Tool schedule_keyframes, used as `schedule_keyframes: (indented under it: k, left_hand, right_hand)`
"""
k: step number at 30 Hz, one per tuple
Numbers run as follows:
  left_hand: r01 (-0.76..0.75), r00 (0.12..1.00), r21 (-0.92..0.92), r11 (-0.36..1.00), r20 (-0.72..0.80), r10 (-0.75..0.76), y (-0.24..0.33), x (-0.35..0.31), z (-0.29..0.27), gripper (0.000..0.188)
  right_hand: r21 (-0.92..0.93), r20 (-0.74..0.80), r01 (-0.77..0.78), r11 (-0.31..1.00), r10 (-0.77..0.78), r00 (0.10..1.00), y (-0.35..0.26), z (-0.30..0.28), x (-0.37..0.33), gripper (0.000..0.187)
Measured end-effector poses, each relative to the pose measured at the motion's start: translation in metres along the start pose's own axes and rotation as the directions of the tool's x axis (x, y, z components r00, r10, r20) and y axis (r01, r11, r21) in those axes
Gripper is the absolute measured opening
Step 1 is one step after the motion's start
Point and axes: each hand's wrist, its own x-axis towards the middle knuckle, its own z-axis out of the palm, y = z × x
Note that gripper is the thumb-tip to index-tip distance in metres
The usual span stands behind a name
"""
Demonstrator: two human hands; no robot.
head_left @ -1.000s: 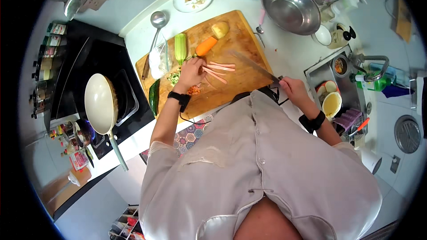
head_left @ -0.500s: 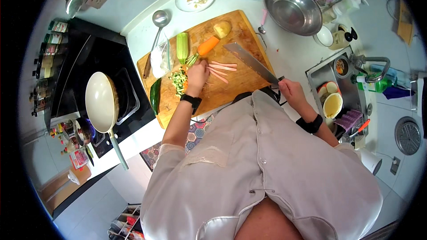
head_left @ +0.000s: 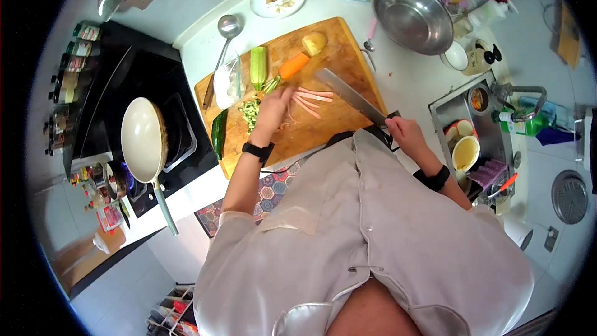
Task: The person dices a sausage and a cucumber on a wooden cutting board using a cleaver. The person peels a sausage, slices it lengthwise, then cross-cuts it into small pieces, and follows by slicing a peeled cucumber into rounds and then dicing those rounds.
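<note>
My right hand [head_left: 405, 135] grips the dark handle of a broad kitchen knife [head_left: 353, 98]. Its blade slants over the wooden cutting board [head_left: 348, 43], to the right of several thin pink ham strips [head_left: 312, 96]. My left hand [head_left: 274, 109] is closed at the left ends of those strips, which fan out to the right. Beside this hand lie chopped green and orange bits [head_left: 250, 112]. Farther back on the board are a peeled green piece of squash [head_left: 258, 68], an orange carrot piece [head_left: 293, 66], thin green stalks [head_left: 270, 84] and a peeled potato piece [head_left: 314, 43].
A dark cucumber piece [head_left: 218, 132], a clear bag [head_left: 227, 82] and a ladle [head_left: 229, 27] lie at the board's left. Left stands a stove with a pale frying pan [head_left: 142, 140]. A steel bowl [head_left: 413, 17] and a sink with dishes [head_left: 465, 152] are right.
The knife blade has come slightly nearer to me. My left hand stays at the ham strips, with only a small shift. The whole view has moved a little.
</note>
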Motion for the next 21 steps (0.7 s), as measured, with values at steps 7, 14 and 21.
schedule_keyframes:
  k: [7, 14, 21]
  left_hand:
    - [-0.334, 0.937, 0.053, 0.941, 0.123, 0.326, -0.015, -0.009, 0.003, 0.019]
    - [-0.359, 0.933, -0.025, 0.933, 0.008, 0.360, -0.008, -0.003, 0.017, 0.016]
    - [-0.395, 0.918, -0.121, 0.911, -0.023, 0.395, 0.002, 0.019, 0.018, 0.036]
  right_hand:
    - [-0.003, 0.045, -0.097, 0.995, 0.097, 0.994, -0.002, -0.001, -0.002, 0.048]
    - [0.036, 0.015, -0.156, 0.987, 0.155, 0.988, 0.010, 0.008, 0.002, 0.050]
    - [0.040, 0.044, -0.218, 0.975, 0.217, 0.975, 0.008, 0.006, 0.004, 0.054]
